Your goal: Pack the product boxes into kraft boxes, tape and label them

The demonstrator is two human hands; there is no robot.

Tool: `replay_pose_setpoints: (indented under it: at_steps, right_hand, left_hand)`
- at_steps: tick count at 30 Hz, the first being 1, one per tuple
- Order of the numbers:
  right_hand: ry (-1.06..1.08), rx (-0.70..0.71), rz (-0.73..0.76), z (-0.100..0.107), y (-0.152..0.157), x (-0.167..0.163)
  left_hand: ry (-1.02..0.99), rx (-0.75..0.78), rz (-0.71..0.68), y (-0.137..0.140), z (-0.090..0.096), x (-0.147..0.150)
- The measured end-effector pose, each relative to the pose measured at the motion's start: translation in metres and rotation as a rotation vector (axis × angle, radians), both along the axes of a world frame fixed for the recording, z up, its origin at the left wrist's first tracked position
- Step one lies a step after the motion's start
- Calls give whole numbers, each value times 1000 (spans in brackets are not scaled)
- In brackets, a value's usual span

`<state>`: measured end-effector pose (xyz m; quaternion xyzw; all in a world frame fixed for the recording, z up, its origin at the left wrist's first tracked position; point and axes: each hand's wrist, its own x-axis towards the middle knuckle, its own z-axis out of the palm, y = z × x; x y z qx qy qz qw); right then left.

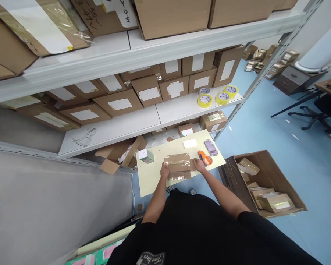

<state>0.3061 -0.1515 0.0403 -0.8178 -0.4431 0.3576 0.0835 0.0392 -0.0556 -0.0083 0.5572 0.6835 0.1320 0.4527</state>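
Observation:
A brown cardboard box (178, 165) with strips of clear tape lies on the pale yellow tabletop (149, 183), its flaps spread out. My left hand (164, 171) grips its left edge, fingers partly hidden by the cardboard. At the other end my right hand (199, 166) holds the flap on the right. Just beyond that hand rests an orange and blue tape dispenser (205, 158). A small green and white box (146, 156) stands left of the cardboard. Behind it lie a white paper (190, 143) and a purple item, blurred out (210, 147).
Metal shelves (143, 123) full of labelled cartons rise in front. Tape rolls (204, 100) and clear glasses (86, 137) sit on the middle shelf. A large open carton (267, 184) with parcels inside stands on the floor at right. An open carton (121, 152) is at the table's left.

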Motion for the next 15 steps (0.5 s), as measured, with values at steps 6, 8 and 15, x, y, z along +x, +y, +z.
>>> replay_pose_setpoints:
  at_steps: [6, 8, 15]
  right_hand:
    - [32, -68, -20, -7, 8, -48]
    - [42, -82, -28, -7, 13, -45]
    - [66, -26, -18, -4, 25, -39]
  left_hand:
    - [-15, 8, -56, 4, 2, -10]
    - [-33, -4, -72, 2, 0, -14]
    - [-70, -16, -78, -21, -2, -28]
